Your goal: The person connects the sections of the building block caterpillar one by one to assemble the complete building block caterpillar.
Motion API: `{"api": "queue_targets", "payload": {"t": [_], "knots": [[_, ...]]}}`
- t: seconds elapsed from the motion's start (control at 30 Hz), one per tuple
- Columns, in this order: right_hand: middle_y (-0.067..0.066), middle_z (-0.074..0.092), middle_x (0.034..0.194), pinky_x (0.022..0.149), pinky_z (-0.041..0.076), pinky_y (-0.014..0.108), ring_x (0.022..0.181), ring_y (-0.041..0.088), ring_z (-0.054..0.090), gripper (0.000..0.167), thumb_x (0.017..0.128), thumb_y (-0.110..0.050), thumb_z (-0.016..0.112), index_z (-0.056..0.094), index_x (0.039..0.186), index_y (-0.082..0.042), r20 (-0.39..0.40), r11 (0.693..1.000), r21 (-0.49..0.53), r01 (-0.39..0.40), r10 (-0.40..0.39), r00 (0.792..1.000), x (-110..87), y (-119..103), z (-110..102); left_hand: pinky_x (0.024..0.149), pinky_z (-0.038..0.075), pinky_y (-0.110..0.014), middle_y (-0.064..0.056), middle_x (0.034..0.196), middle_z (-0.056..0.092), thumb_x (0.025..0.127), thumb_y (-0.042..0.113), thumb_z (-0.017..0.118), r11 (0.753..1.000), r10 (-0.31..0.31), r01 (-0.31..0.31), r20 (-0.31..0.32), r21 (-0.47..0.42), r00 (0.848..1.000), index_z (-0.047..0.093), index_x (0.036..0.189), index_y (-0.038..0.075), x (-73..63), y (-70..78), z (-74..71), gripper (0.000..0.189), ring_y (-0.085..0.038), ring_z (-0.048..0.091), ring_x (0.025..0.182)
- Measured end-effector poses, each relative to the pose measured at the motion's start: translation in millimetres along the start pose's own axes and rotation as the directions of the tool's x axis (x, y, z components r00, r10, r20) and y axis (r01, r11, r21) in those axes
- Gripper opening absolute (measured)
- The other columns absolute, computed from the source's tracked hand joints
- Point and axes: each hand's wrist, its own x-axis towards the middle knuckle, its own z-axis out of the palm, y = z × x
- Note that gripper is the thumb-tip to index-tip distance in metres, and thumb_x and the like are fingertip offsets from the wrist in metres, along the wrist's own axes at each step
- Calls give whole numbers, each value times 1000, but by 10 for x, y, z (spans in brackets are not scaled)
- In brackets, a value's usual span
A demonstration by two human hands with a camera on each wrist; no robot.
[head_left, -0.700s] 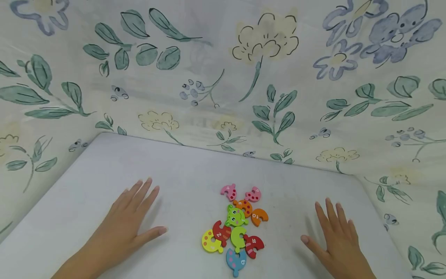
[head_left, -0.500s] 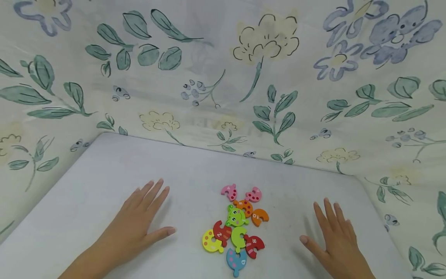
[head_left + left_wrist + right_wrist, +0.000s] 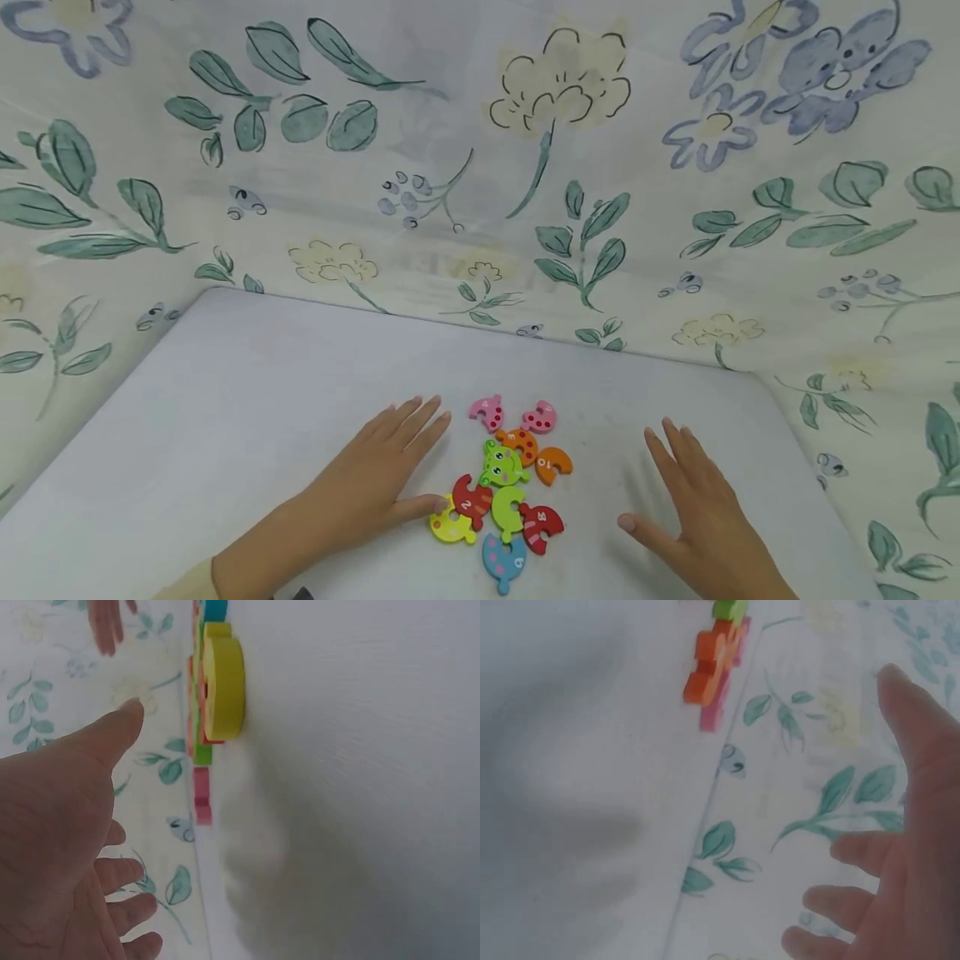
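Observation:
Small flat puzzle pieces lie in a loose cluster mid-table. A green face piece (image 3: 504,465) sits among them, with a red piece numbered 2 (image 3: 471,502) over part of a yellow piece (image 3: 450,527). Nearer me are a light green piece (image 3: 508,512), a red piece numbered 8 (image 3: 542,528) and a blue piece (image 3: 503,560). My left hand (image 3: 367,483), fingers extended, hovers left of the cluster, its thumb tip overlapping the yellow piece in the head view; the left wrist view shows a gap there. My right hand (image 3: 701,517) hovers to the right, spread and holding nothing.
Farther back lie two orange pieces, one spotted (image 3: 519,447) and one numbered 10 (image 3: 553,465). Beyond them are two pink pieces, left (image 3: 487,412) and right (image 3: 540,417). The white table (image 3: 285,358) meets a floral cloth (image 3: 420,275) at its back and sides.
My left hand has moved right, up to the cluster's left side. My right hand has shifted slightly left and turned a little. The pieces lie as before; the head view has shifted slightly.

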Motion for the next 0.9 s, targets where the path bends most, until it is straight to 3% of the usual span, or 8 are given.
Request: {"api": "queue_targets", "payload": {"t": [0.17, 0.3, 0.47, 0.57, 0.73, 0.9], "knots": [[15, 21, 171, 101, 37, 76, 151, 45, 23, 116, 78, -79, 72, 26, 168, -20, 34, 999, -45, 5, -4, 999, 33, -196, -71, 120, 29, -57, -11, 166, 37, 93, 61, 71, 999, 18, -18, -1, -27, 1000, 39, 162, 12, 208, 37, -82, 91, -35, 35, 151], [12, 34, 166, 99, 47, 68, 146, 41, 36, 111, 77, -76, 76, 34, 165, -22, 37, 998, -39, 40, -39, 999, 29, -323, -110, 115, 38, -55, -9, 155, 53, 93, 54, 75, 996, 39, -36, 44, -76, 998, 53, 153, 11, 406, 104, -107, 77, -32, 48, 143], [5, 53, 152, 96, 55, 56, 135, 31, 52, 96, 78, -68, 82, 51, 156, -23, 26, 996, -27, 89, -88, 996, 21, -473, -112, 107, 48, -48, -4, 136, 67, 93, 45, 79, 992, 111, -106, 89, -66, 990, 68, 138, 14, 634, 229, -54, 56, -26, 60, 127], [1, 58, 146, 94, 57, 51, 131, 26, 56, 88, 78, -64, 84, 56, 152, -24, 35, 994, -26, 109, -108, 993, 40, -567, -91, 106, 49, -45, -2, 132, 69, 93, 44, 80, 990, 138, -136, 121, -20, 983, 71, 134, 17, 749, 298, 15, 51, -23, 61, 124], [-3, 60, 144, 93, 58, 45, 131, 22, 57, 81, 80, -59, 85, 60, 148, -23, 44, 985, -47, 166, -164, 985, 76, -687, -42, 107, 48, -44, 0, 134, 67, 92, 49, 79, 989, 132, -141, 178, 39, 975, 69, 137, 20, 866, 359, 147, 54, -23, 58, 128], [-4, 58, 146, 95, 57, 42, 131, 20, 55, 75, 84, -53, 85, 60, 148, -22, 33, 972, -47, 231, -229, 973, 99, -741, -13, 106, 49, -44, 1, 130, 68, 88, 51, 82, 994, 104, -110, 150, 30, 983, 70, 133, 21, 871, 328, 211, 55, -22, 58, 123]]}}
